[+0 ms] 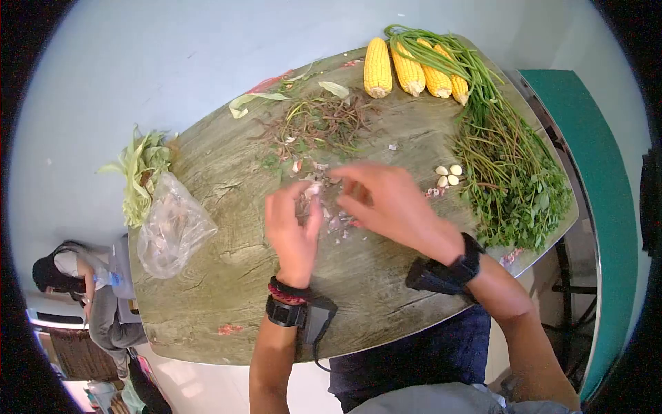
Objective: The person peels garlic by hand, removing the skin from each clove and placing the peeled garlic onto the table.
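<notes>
My left hand (293,224) is over the middle of the table, closed in a pinch on a pale garlic clove (314,188) held between thumb and fingertips. My right hand (396,203) is just to its right, slightly blurred, its thumb and forefinger apart and pointing at the clove. Below both hands lie scattered garlic skins (338,222), partly hidden by the fingers. Several peeled garlic cloves (448,174) sit in a small group right of my right hand, with reddish-white bits beside them.
Several yellow corn cobs (377,69) lie at the back, beside long green beans (476,76). Leafy greens (517,200) cover the right side. Plant scraps (324,121) lie behind my hands. At left are a clear plastic bag (172,228) and corn husks (145,176). A person (89,290) sits beyond.
</notes>
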`<state>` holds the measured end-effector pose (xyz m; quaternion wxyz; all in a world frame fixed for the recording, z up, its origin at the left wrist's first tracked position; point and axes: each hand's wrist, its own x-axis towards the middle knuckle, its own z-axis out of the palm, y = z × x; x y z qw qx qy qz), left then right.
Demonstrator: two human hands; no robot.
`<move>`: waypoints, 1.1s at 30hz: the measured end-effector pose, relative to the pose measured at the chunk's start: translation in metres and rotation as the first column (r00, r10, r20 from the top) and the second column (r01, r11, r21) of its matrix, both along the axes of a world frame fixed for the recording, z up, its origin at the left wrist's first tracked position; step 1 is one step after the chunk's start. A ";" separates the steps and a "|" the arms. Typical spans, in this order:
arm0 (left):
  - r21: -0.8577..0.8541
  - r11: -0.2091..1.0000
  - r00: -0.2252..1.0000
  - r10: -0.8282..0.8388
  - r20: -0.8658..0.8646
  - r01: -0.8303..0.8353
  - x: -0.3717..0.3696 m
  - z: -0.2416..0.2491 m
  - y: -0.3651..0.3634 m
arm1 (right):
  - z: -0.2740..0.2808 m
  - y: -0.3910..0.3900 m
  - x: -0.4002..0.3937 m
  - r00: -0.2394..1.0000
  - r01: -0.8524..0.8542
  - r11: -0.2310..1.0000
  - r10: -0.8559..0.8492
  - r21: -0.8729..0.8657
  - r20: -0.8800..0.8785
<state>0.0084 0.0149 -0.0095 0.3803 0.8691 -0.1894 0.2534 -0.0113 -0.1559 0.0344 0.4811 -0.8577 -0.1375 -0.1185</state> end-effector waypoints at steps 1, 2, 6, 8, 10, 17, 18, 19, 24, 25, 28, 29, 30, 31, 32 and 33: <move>-0.093 0.996 0.996 -0.014 -0.087 0.006 0.000 -0.004 0.003 | -0.010 0.006 0.010 0.997 -0.060 0.988 0.054 0.140 0.050; -0.185 0.983 0.984 -0.042 -0.171 0.010 0.000 -0.007 0.004 | -0.016 0.008 0.015 0.993 -0.106 0.984 0.098 0.142 0.061; -0.466 0.882 0.932 -0.226 -0.285 0.071 0.002 -0.013 0.004 | -0.026 0.007 0.022 0.973 -0.227 0.940 0.227 0.255 0.030; -0.503 0.858 0.907 -0.290 -0.305 0.105 0.001 -0.013 0.005 | -0.030 0.003 0.024 0.968 -0.235 0.909 0.251 0.344 -0.001; -0.556 0.826 0.897 -0.314 -0.311 0.096 0.000 -0.009 0.000 | -0.036 0.000 0.026 0.967 -0.226 0.885 0.255 0.407 -0.019; -0.460 0.884 0.905 -0.262 -0.334 0.086 -0.001 -0.013 -0.002 | -0.040 0.000 0.023 0.932 -0.113 0.836 0.276 0.538 -0.234; -0.451 0.888 0.910 -0.258 -0.325 0.091 -0.002 -0.011 -0.002 | -0.045 0.000 0.024 0.925 -0.107 0.821 0.289 0.561 -0.245; -0.442 0.892 0.913 -0.256 -0.317 0.096 -0.003 -0.009 -0.004 | -0.047 0.000 0.024 0.936 -0.125 0.827 0.282 0.548 -0.212; -0.361 0.922 0.932 -0.243 -0.268 0.136 -0.003 -0.012 -0.002 | -0.049 -0.002 0.026 0.978 -0.208 0.916 0.201 0.342 0.056; -0.390 0.913 0.921 -0.252 -0.298 0.123 -0.005 -0.011 -0.002 | -0.048 -0.001 0.026 0.978 -0.205 0.931 0.187 0.302 0.087; -0.452 0.883 0.908 -0.284 -0.308 0.123 -0.006 -0.010 -0.005 | -0.041 0.001 0.022 0.986 -0.160 0.919 0.168 0.361 0.009; -0.469 0.874 0.908 -0.295 -0.299 0.129 -0.006 -0.010 -0.005 | -0.043 0.001 0.022 0.986 -0.166 0.927 0.168 0.335 0.023; -0.455 0.881 0.906 -0.294 -0.306 0.132 -0.007 -0.010 -0.004 | -0.045 0.001 0.022 0.985 -0.171 0.935 0.167 0.309 0.039; -0.442 0.887 0.904 -0.294 -0.311 0.136 -0.007 -0.009 -0.004 | -0.046 0.000 0.022 0.984 -0.177 0.943 0.167 0.282 0.057; -0.429 0.892 0.903 -0.294 -0.315 0.140 -0.007 -0.009 -0.004 | -0.045 0.000 0.022 0.984 -0.176 0.949 0.164 0.261 0.070; -0.420 0.895 0.892 -0.305 -0.334 0.148 -0.008 -0.009 -0.003 | -0.043 0.000 0.021 0.984 -0.176 0.955 0.160 0.239 0.083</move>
